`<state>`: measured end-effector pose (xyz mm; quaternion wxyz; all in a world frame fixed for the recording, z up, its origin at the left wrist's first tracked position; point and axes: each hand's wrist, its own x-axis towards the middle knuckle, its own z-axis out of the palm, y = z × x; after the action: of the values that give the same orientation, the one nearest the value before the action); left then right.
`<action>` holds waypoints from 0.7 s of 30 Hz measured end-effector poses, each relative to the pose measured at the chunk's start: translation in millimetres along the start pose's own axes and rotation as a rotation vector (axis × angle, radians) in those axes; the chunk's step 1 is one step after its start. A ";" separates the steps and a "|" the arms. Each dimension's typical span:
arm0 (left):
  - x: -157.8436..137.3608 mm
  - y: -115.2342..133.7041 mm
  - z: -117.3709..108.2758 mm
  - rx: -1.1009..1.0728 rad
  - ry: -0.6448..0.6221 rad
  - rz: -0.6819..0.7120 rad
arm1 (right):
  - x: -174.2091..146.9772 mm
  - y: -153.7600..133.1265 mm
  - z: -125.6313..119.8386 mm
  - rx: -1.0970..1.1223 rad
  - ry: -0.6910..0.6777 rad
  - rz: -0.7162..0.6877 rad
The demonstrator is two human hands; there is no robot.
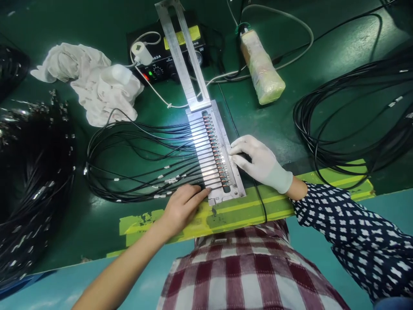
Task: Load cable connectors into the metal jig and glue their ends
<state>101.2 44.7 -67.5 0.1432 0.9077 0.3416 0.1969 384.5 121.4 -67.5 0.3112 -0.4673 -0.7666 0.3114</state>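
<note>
A slotted metal fixture (207, 165) lies on the bench, with a row of black cables (155, 129) laid across it. Their stripped ends with small metal tips (217, 148) line up in the long slot. My left hand (182, 204), bare, rests at the fixture's near left corner, thumb stretched onto the lowest cable; its other fingertips are partly hidden. On the opposite side, my right hand (260, 161) wears a white glove, its thumb and fingertips closing at the fixture's right edge. A hinged-looking metal frame (180, 47) extends from the fixture's far end.
A black control box (164, 64) with knobs stands behind. White crumpled cloths (103, 90) lie at the left, near a large cable bundle (29, 181). A yellowish wrapped block (263, 69) sits at the back; coiled cables (322, 125) lie right. Yellow tape (138, 232) lines the bench edge.
</note>
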 end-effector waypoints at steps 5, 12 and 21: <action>-11.4 11.5 6.7 0.246 0.112 -0.074 | -0.1 0.0 0.2 0.009 0.001 -0.013; -14.6 25.4 10.4 0.437 0.037 -0.053 | 0.9 -1.2 -0.6 0.010 0.008 -0.016; 9.6 24.2 7.5 0.318 0.008 0.033 | -4.5 -0.6 1.9 0.013 0.017 -0.059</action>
<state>124.9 32.7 -62.1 -0.0067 0.9237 0.3540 0.1463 384.5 116.8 -69.0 0.3298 -0.4451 -0.7754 0.3031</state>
